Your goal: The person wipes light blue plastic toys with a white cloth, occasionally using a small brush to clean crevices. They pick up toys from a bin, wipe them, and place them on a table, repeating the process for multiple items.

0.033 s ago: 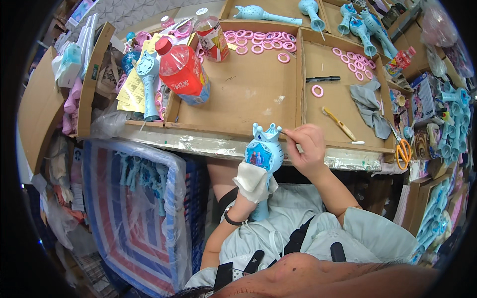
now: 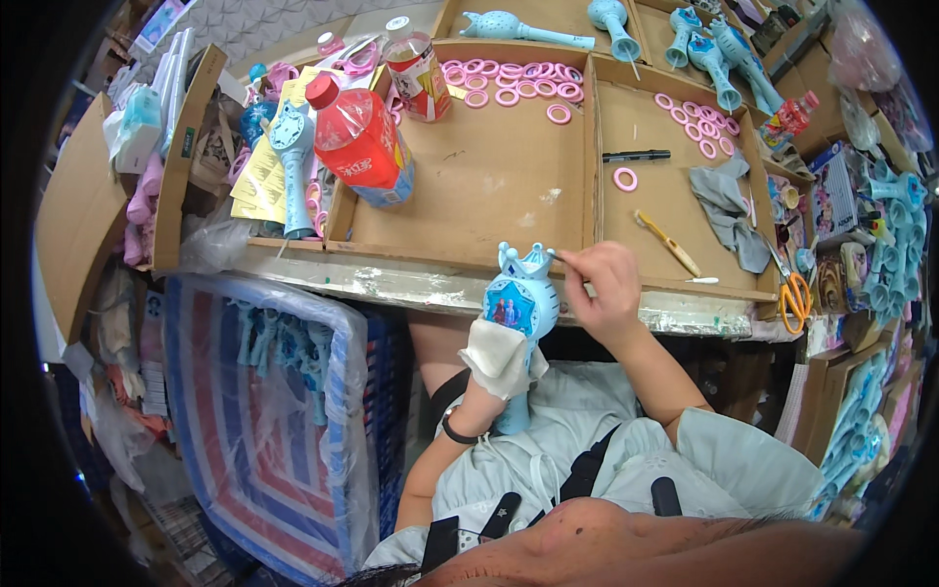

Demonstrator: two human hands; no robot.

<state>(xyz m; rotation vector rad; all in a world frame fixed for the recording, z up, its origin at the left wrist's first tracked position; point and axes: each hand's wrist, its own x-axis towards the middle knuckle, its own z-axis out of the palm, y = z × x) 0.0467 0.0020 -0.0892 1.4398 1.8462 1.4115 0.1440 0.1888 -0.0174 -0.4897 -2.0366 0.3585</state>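
My left hand (image 2: 486,383) is wrapped round the handle of a light blue toy wand (image 2: 529,305), with a white cloth (image 2: 497,358) between the fingers and the wand. The wand stands upright above my lap, crown at the top, a star-shaped picture panel facing me. Beside the crown, my right hand (image 2: 603,292) is closed in a pinch, its fingertips at the crown's right edge. What the pinch holds is too small to make out.
Ahead are cardboard trays (image 2: 469,230) with pink rings (image 2: 509,72), a black pen (image 2: 636,156), a yellow-handled brush (image 2: 668,244) and a grey rag (image 2: 729,210). A red drink bottle (image 2: 360,142) stands left, orange scissors (image 2: 794,299) lie right. A striped bag-lined crate (image 2: 264,411) sits left.
My right hand has shifted very slightly at the crown's edge. The wand, the cloth and my left hand look the same.
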